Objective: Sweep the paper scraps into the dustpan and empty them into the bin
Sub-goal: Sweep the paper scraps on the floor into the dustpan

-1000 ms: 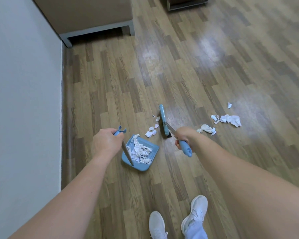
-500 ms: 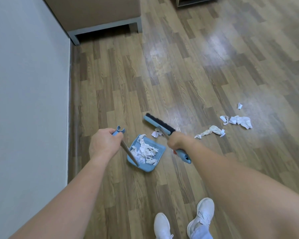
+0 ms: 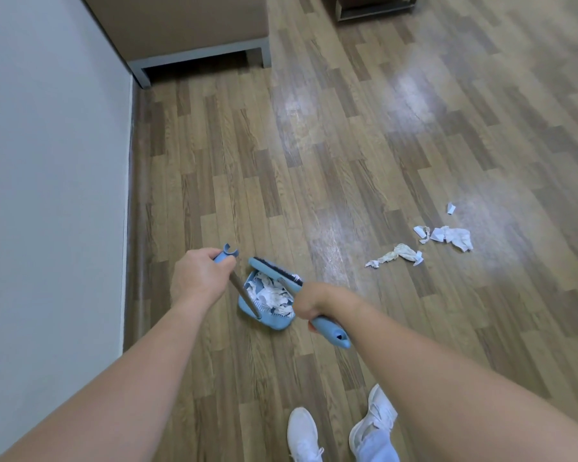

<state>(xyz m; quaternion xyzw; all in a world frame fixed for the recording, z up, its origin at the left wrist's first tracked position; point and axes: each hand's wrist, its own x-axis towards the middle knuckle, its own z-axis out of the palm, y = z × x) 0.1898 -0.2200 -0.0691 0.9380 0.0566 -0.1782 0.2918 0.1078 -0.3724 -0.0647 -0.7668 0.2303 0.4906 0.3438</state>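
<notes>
A blue dustpan (image 3: 271, 321) rests on the wood floor, filled with white paper scraps (image 3: 271, 293). My left hand (image 3: 199, 278) grips the top of its long upright handle. My right hand (image 3: 311, 300) holds the blue handle of a broom, whose brush head (image 3: 274, 269) lies across the far mouth of the dustpan. More white paper scraps lie loose on the floor to the right: a twisted piece (image 3: 396, 255), a crumpled cluster (image 3: 447, 236) and a tiny bit (image 3: 451, 208). No bin is in view.
A pale wall (image 3: 47, 195) runs along the left. A beige piece of furniture on grey legs (image 3: 187, 38) stands at the back left, another furniture base (image 3: 374, 6) at the top. My white shoes (image 3: 337, 428) are at the bottom.
The brush head swept left from beside the small scraps up to the dustpan mouth. The small scraps in front of the pan are now inside it. The left hand stayed on the handle.
</notes>
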